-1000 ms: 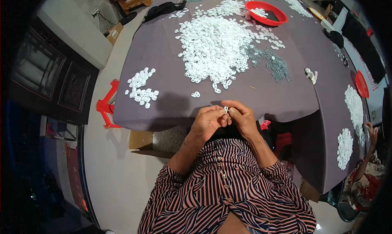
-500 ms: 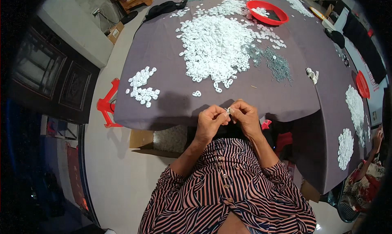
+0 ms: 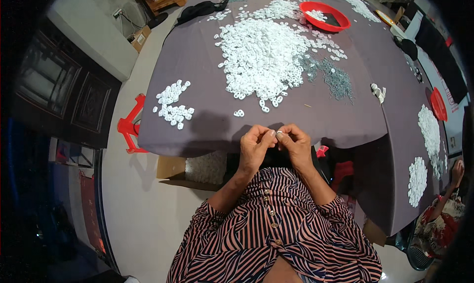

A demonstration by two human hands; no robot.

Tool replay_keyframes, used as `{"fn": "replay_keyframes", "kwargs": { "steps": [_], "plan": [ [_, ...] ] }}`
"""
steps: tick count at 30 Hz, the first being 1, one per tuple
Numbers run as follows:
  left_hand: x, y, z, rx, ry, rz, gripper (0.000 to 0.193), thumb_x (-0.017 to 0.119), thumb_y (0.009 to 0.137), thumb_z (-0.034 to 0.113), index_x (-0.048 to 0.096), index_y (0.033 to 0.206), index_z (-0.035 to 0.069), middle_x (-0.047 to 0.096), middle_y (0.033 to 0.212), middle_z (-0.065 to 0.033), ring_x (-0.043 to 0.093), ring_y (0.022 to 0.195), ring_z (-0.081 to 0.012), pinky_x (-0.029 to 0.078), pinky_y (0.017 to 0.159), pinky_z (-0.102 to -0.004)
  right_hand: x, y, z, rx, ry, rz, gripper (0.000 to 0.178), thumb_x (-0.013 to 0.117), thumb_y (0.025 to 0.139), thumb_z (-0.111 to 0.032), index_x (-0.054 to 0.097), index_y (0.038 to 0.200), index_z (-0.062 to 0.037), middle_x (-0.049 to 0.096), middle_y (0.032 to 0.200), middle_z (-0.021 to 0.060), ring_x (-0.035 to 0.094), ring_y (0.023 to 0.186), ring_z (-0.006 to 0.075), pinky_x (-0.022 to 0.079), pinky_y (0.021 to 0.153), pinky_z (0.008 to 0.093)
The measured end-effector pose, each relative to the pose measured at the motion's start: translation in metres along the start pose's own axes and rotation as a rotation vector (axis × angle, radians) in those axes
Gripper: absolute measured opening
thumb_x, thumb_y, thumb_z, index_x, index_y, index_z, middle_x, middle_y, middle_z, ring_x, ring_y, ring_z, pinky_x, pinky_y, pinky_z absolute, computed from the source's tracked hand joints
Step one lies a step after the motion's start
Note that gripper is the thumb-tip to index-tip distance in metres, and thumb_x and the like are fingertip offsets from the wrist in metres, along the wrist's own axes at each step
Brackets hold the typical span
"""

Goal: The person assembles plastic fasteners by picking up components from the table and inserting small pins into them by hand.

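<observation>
Just off the table's near edge, my left hand and my right hand meet fingertip to fingertip, thumbs and forefingers pinched. A small white plastic piece shows at the right fingertips, mostly covered. What the left fingers pinch is hidden. Beyond them on the cloth lie a few loose white two-holed pieces. Farther back spreads a large heap of the same white pieces, with a pile of thin grey metal pins at its right. A smaller cluster of white pieces lies to the left.
A red basin with white pieces stands at the back of the cloth-covered table. Below the near edge is a cardboard box of white pieces. A red stool stands left. Another person's arm shows at far right.
My fingertips have closed in over the small white piece, which showed more plainly between them before. Both hands stay in nearly the same place.
</observation>
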State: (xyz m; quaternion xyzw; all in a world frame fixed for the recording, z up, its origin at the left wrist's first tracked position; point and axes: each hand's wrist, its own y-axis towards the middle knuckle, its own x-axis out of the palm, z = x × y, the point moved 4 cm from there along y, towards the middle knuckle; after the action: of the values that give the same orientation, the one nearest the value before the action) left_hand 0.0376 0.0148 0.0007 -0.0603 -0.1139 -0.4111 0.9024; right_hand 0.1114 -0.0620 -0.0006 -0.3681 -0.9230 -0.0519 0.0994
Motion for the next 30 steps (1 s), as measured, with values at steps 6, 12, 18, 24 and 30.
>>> {"fn": "replay_keyframes", "kwargs": {
  "steps": [6, 12, 18, 24, 30],
  "plan": [
    [0.0, 0.003, -0.006, 0.049, 0.011, -0.027, 0.01, 0.044, 0.073, 0.008, 0.047, 0.07, -0.001, 0.049, 0.062, -0.0032, 0.044, 0.055, -0.0064, 0.037, 0.052, -0.0175, 0.0, 0.001, -0.001, -0.038, -0.068, -0.035, 0.008, 0.048, 0.07, -0.009, 0.047, 0.068, -0.0012, 0.043, 0.054, -0.0022, 0.039, 0.047, 0.0029, 0.032, 0.043, 0.015],
    [0.002, 0.001, -0.018, -0.035, -0.174, -0.005, 0.009, 0.044, 0.073, 0.006, 0.046, 0.068, 0.0, 0.047, 0.061, -0.003, 0.041, 0.054, -0.0065, 0.034, 0.052, -0.0168, 0.002, 0.001, -0.006, -0.043, -0.054, -0.01, 0.008, 0.047, 0.071, -0.009, 0.047, 0.068, -0.0016, 0.043, 0.054, -0.0028, 0.038, 0.046, 0.0026, 0.03, 0.041, 0.0149],
    [0.009, 0.006, -0.028, -0.053, -0.183, 0.046, 0.009, 0.045, 0.072, 0.006, 0.046, 0.067, 0.0, 0.047, 0.059, -0.0022, 0.041, 0.052, -0.006, 0.035, 0.05, -0.0165, -0.003, 0.004, 0.003, -0.062, -0.041, 0.032, 0.007, 0.046, 0.071, -0.008, 0.046, 0.068, -0.003, 0.043, 0.056, -0.0029, 0.037, 0.047, 0.0025, 0.029, 0.041, 0.0146],
    [-0.024, 0.025, -0.015, 0.411, 0.517, 0.219, 0.007, 0.048, 0.067, 0.005, 0.049, 0.073, 0.003, 0.048, 0.063, -0.0048, 0.045, 0.057, -0.0153, 0.036, 0.051, -0.0253, -0.019, 0.006, 0.008, -0.042, -0.044, 0.094, 0.008, 0.044, 0.071, -0.01, 0.045, 0.066, -0.0044, 0.04, 0.054, -0.0034, 0.035, 0.046, 0.0026, 0.029, 0.041, 0.0149],
    [-0.043, 0.059, -0.004, 0.634, 1.301, 0.046, 0.016, 0.053, 0.061, 0.008, 0.048, 0.076, 0.005, 0.046, 0.077, -0.0091, 0.043, 0.07, -0.0255, 0.033, 0.06, -0.0327, -0.024, 0.005, 0.01, -0.021, -0.081, 0.099, 0.009, 0.044, 0.071, -0.011, 0.044, 0.064, -0.0051, 0.038, 0.052, -0.0044, 0.033, 0.043, 0.002, 0.027, 0.039, 0.015]
  ]
}}
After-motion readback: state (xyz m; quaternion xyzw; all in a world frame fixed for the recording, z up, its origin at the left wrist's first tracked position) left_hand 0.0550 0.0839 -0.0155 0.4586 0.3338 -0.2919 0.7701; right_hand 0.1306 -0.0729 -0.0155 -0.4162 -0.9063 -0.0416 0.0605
